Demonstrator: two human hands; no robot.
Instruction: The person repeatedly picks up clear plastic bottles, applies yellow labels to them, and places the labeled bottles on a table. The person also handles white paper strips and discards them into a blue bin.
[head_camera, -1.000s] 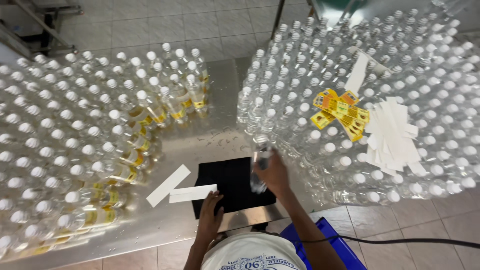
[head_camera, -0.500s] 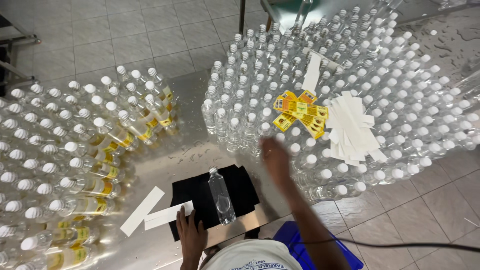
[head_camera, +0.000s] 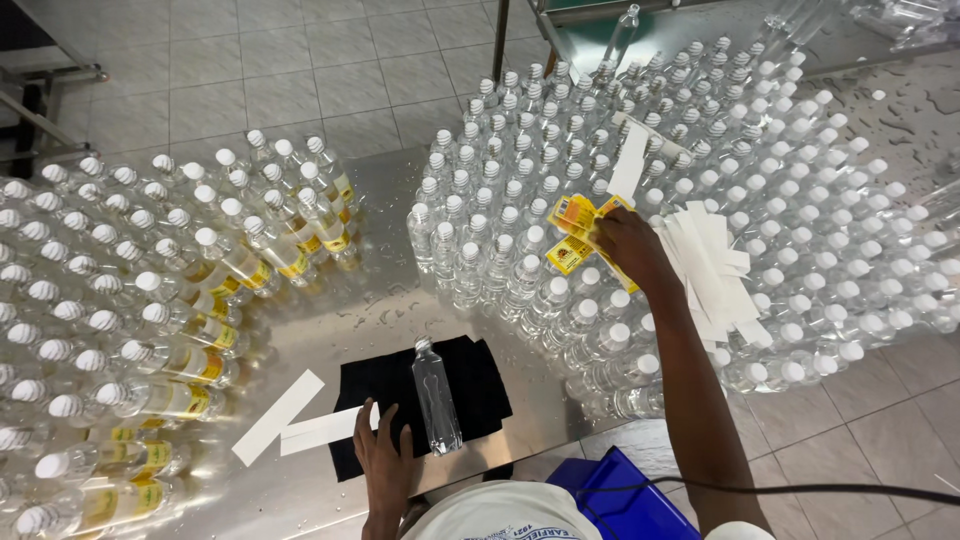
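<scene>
- The right hand (head_camera: 628, 245) reaches out over the caps of the unlabelled bottles (head_camera: 560, 190) on the right of the table (head_camera: 385, 300). Its fingers curl down onto the stack of yellow labels (head_camera: 572, 228) lying on those caps. The hand covers part of the stack, and whether the fingers have actually pinched a label cannot be told.
- The left hand (head_camera: 385, 458) lies near the table's front edge, palm down with the fingers spread loosely. The fingertips rest on the front edge of the black cloth (head_camera: 385, 385), holding nothing.
- A single clear bottle (head_camera: 437, 395) lies on its side across the black cloth, white cap pointing away from the person. It is just beside the left hand's fingers, to their right, and whether they touch cannot be told. It is well apart from the right hand.
- Two white paper strips (head_camera: 300, 425) lie on the bare table to the left of the cloth, overlapping each other; the nearer one reaches the cloth close to the left hand.
- A fan of more white strips (head_camera: 715, 270) sits on the bottle caps just to the right of the right hand.
- Bottles bearing yellow labels (head_camera: 170, 330) crowd the left side of the table, well apart from both hands.
</scene>
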